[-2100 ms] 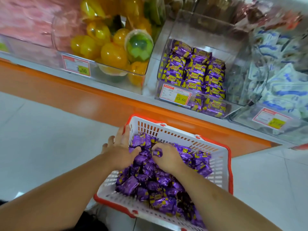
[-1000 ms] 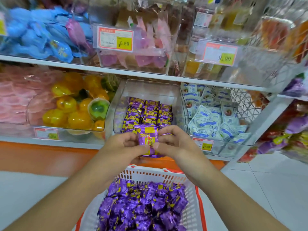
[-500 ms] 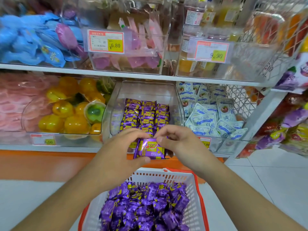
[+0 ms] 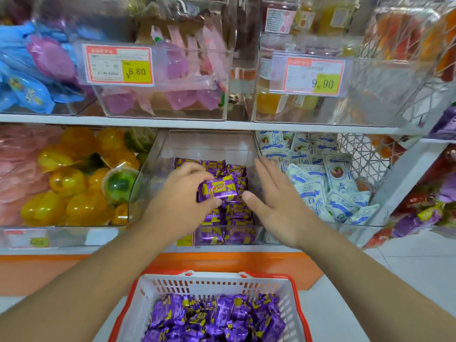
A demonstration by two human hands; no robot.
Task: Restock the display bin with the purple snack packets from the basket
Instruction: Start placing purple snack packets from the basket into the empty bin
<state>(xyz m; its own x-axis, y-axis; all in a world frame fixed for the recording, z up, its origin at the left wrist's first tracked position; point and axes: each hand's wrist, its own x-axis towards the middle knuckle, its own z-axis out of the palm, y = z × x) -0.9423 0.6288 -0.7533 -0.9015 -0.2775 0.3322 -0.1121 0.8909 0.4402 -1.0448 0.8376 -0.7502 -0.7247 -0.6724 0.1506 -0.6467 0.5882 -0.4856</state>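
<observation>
Left hand (image 4: 180, 193) pinches packet (image 4: 218, 190) over the bin (image 4: 158, 164) stack | right hand (image 4: 274, 201) flat, fingers spread, empty | basket (image 4: 209, 283) near, full | packet likely light, crinkly, slippery; hold by long edges.

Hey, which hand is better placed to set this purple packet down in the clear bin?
Left. The left hand already pinches the purple packet right over the rows in the clear bin. The right hand is open beside it, fingers straight, holding nothing.
</observation>
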